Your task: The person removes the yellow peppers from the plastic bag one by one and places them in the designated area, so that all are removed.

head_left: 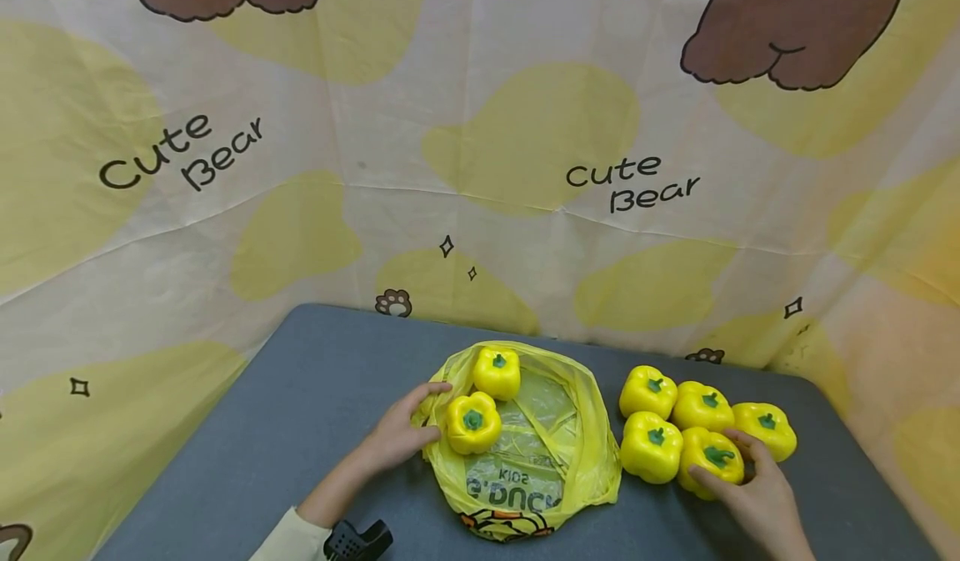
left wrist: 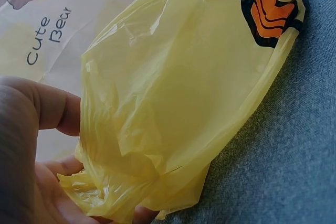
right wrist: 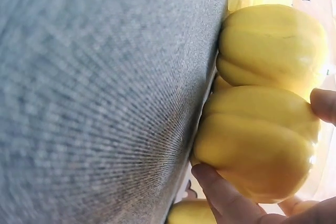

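A yellow plastic bag lies on the table with its mouth spread wide. Inside, on its left side, sit two yellow bell peppers, one nearer and one behind it. My left hand holds the bag's left edge; in the left wrist view the gathered plastic lies between thumb and fingers. To the right of the bag, my right hand grips a yellow bell pepper with thumb and fingers on its sides. That pepper touches its neighbour in the right wrist view.
Several more yellow bell peppers stand around the gripped one, including a front-left one, a back one and a far-right one. The grey table ends at a printed cloth backdrop. A black wrist device sits on the left wrist.
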`<state>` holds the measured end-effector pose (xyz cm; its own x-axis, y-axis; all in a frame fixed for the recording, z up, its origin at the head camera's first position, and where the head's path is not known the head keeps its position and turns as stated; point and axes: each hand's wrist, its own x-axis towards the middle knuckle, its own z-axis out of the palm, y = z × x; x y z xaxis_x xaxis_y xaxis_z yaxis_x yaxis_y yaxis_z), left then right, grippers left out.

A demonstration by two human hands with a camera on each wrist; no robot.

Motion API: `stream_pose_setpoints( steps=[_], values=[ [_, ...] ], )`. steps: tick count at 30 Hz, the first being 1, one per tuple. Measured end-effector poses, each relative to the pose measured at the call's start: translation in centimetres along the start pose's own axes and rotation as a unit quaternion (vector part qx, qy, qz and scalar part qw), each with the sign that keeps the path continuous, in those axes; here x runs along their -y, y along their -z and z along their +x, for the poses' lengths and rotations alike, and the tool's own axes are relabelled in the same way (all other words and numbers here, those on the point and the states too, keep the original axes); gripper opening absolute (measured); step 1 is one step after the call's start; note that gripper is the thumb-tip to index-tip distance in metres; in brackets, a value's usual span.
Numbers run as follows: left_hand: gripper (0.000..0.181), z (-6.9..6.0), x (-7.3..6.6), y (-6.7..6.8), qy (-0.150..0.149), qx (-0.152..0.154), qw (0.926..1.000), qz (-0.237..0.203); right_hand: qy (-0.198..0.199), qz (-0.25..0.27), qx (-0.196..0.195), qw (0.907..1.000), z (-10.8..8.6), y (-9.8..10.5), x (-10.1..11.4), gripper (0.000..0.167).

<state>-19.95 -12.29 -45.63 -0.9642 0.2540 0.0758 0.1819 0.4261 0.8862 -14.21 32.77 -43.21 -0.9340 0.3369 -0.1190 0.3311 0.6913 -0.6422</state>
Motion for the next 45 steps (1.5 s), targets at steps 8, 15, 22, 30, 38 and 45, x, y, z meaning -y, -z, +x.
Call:
stream_pose_setpoints(
  steps=[8, 15, 22, 30, 38, 45],
  values=[
    [0.061, 0.15, 0.22, -0.05, -0.001, -0.002, 1.0000, 0.004, -0.009, 0.003, 0.016, 0.9998, 0.14, -0.22, 0.07, 0.099],
    [0.061, 0.16, 0.37, -0.16, 0.006, -0.004, 0.9999, 0.011, -0.006, 0.003, 0.024, 0.9997, 0.17, -0.22, 0.13, 0.100],
    [0.062, 0.13, 0.29, -0.11, 0.004, -0.003, 1.0000, 0.005, 0.002, -0.007, 0.029, 0.9996, 0.13, -0.13, 0.19, 0.101],
    [0.062, 0.05, 0.14, -0.02, 0.000, 0.002, 1.0000, -0.007, 0.001, -0.004, 0.038, 0.9993, 0.12, -0.16, 0.15, 0.102],
    [0.062, 0.08, 0.32, -0.10, 0.003, 0.005, 1.0000, -0.003, 0.006, -0.002, 0.036, 0.9993, 0.02, -0.30, 0.20, 0.100],
    [0.062, 0.20, 0.38, -0.17, 0.009, -0.001, 1.0000, 0.003, 0.043, -0.003, -0.020, 0.9989, -0.31, -0.17, 0.62, 0.086]
  ],
)
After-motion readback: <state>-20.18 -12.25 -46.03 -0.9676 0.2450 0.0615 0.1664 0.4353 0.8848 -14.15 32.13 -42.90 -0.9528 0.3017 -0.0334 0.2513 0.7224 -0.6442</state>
